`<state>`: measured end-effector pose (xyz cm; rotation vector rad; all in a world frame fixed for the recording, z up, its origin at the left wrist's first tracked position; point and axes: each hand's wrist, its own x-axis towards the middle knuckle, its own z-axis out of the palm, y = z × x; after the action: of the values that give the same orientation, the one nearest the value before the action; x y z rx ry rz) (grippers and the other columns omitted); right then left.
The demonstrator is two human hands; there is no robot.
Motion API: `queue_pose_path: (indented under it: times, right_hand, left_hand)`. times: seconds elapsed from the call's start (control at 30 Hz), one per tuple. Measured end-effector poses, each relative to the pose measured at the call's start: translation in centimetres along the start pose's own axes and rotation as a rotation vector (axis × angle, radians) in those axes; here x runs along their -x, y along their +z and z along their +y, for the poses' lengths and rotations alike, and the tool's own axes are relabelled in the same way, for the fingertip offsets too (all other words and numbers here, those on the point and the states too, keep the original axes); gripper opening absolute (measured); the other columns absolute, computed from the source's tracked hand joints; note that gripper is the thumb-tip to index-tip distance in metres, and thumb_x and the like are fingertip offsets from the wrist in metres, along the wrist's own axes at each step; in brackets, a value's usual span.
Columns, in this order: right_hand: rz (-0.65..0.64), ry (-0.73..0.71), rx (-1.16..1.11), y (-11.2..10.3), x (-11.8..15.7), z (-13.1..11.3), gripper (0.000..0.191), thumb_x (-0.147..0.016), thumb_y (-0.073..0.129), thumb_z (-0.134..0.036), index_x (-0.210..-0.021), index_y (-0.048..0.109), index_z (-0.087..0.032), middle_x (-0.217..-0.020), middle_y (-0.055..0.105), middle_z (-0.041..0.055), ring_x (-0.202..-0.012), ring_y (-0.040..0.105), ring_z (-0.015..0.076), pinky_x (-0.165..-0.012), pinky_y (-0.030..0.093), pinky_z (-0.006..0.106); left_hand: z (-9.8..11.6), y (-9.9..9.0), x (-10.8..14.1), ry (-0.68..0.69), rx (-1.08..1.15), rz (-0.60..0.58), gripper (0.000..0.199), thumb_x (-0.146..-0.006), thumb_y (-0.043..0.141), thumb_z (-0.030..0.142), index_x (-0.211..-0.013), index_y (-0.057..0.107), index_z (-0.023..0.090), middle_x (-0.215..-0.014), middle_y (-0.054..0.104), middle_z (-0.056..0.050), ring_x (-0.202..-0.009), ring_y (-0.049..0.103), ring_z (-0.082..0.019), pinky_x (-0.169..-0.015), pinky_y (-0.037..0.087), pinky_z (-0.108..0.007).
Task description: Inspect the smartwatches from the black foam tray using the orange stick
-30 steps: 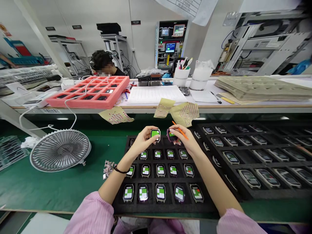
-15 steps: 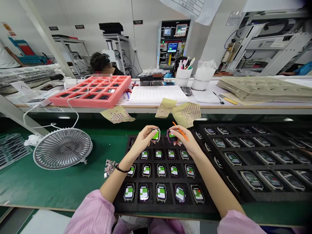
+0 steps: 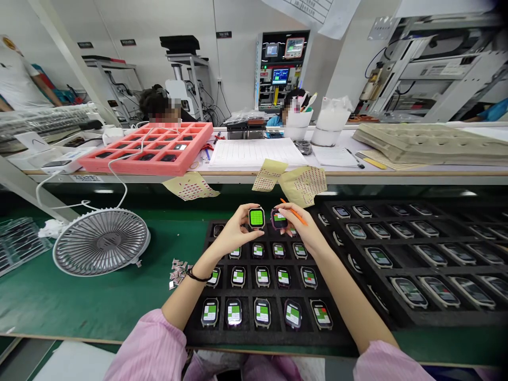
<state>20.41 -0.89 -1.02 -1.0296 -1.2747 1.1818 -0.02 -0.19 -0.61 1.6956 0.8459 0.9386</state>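
My left hand grips a smartwatch by its edges, thumb below and fingers above; its screen is a green grid. Beside it, my right hand pinches a second smartwatch with a purplish rim and a partly green, partly dark screen. An orange pen-like stick is also tucked between the right fingers. Both watches are held above the far side of a black foam tray, where rows of lit watches lie in their slots. The two held watches are apart.
More black trays of watches lie to the right. On the left are a grey fan and small metal pieces. A shelf beyond bears a pink foam tray, papers and a white pen cup. Other people sit behind it.
My left thumb has moved off the watch screen to its lower edge, and that screen now shows a full green grid. The right hand has barely moved.
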Motion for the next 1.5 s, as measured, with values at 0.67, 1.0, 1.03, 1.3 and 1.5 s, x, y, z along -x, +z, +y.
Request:
queue_pose_path:
  times: [0.67, 1.0, 1.03, 1.3, 1.5]
  right_hand:
    - [-0.22, 0.017, 0.113, 1.8, 1.9, 0.1, 0.044, -0.079, 0.071, -0.038, -0.12, 0.062, -0.026, -0.089, 0.063, -0.0003, -0.05, 0.053, 0.0084, -0.05, 0.05, 0.025]
    - [-0.477, 0.157, -0.249, 0.6, 1.3, -0.2, 0.037, -0.073, 0.079, -0.035, -0.105, 0.07, -0.019, -0.091, 0.067, 0.0044, -0.08, 0.064, 0.0161, -0.076, 0.055, 0.031]
    - [-0.467, 0.144, -0.244, 0.5, 1.4, -0.2, 0.038, -0.072, 0.08, -0.035, -0.105, 0.07, -0.019, -0.089, 0.067, 0.0041, -0.078, 0.064, 0.0159, -0.073, 0.055, 0.03]
    - [-0.444, 0.055, -0.181, 0.6, 1.9, -0.6, 0.037, -0.075, 0.077, -0.033, -0.109, 0.069, -0.021, -0.087, 0.067, 0.0035, -0.075, 0.062, 0.0167, -0.068, 0.052, 0.029]
    - [-0.385, 0.053, -0.234, 1.7, 2.5, -0.6, 0.037, -0.072, 0.079, -0.026, -0.108, 0.069, -0.024, -0.092, 0.068, 0.0019, -0.083, 0.064, 0.0176, -0.077, 0.051, 0.03]
  left_hand:
    - [-0.6, 1.1, 0.7, 0.413, -0.778, 0.029, 0.039, -0.079, 0.061, 0.009, -0.116, 0.059, 0.021, -0.117, 0.063, -0.01, -0.106, 0.058, -0.026, -0.091, 0.05, -0.043]
    - [1.3, 1.1, 1.1, 0.552, -0.527, 0.105, 0.042, -0.075, 0.077, 0.033, -0.114, 0.064, 0.023, -0.12, 0.067, -0.011, -0.113, 0.057, -0.027, -0.098, 0.045, -0.046]
    - [1.4, 1.2, 1.1, 0.542, -0.513, 0.097, 0.043, -0.074, 0.078, 0.033, -0.114, 0.064, 0.023, -0.121, 0.067, -0.011, -0.114, 0.056, -0.027, -0.099, 0.045, -0.047]
    - [1.2, 1.2, 1.0, 0.535, -0.466, 0.07, 0.045, -0.074, 0.078, 0.029, -0.117, 0.064, 0.024, -0.121, 0.068, -0.01, -0.113, 0.057, -0.027, -0.097, 0.047, -0.046]
    - [1.1, 1.4, 1.1, 0.541, -0.481, 0.104, 0.041, -0.076, 0.075, 0.026, -0.116, 0.065, 0.024, -0.121, 0.069, -0.008, -0.112, 0.058, -0.026, -0.095, 0.047, -0.044]
